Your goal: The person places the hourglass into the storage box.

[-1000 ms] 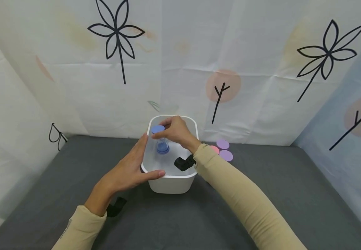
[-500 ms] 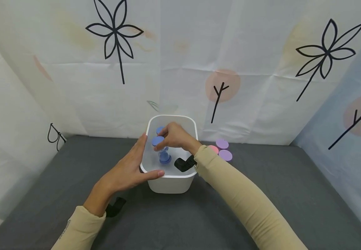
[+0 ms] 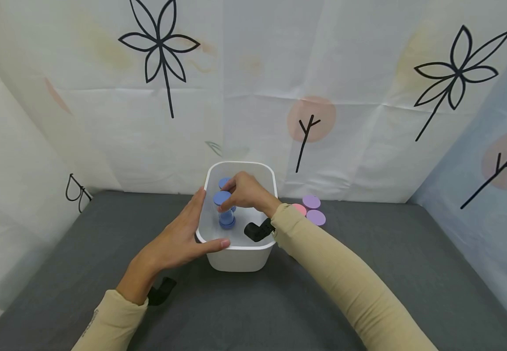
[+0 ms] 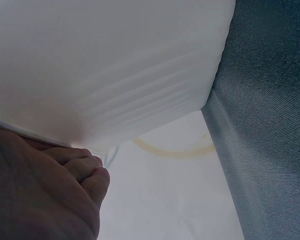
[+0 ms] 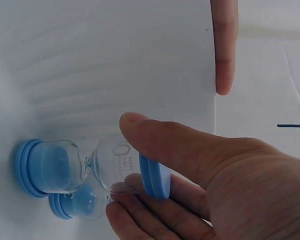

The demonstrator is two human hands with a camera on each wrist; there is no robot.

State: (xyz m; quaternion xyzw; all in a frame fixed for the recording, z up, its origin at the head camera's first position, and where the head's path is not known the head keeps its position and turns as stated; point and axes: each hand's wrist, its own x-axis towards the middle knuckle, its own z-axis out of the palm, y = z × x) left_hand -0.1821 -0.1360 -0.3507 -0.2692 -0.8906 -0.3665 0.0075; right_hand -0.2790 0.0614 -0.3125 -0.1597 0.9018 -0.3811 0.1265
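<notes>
In the head view my right hand [image 3: 249, 192] reaches inside a white plastic bin [image 3: 237, 261] and holds a small hourglass [image 3: 227, 222] near its top. The right wrist view shows thumb and fingers round the clear upper bulb, just under the blue cap [image 5: 155, 177]. Blue sand fills the lower bulb, and its blue base stands on the bin's floor. A second blue hourglass [image 5: 77, 202] stands right beside it, partly hidden by the held one. My left hand [image 3: 180, 239] rests along the bin's left rim, fingers extended and thumb over the front corner.
Purple discs [image 3: 315, 217] and a pink disc [image 3: 299, 209] are on the dark grey table [image 3: 367, 273], right of the bin and partly behind the right arm. A patterned white cloth backdrop [image 3: 253, 58] rises close behind the bin.
My right hand has lowered the held hourglass towards the front of the bin, and the second hourglass's cap has come into view behind it. My left hand has stayed at the rim.
</notes>
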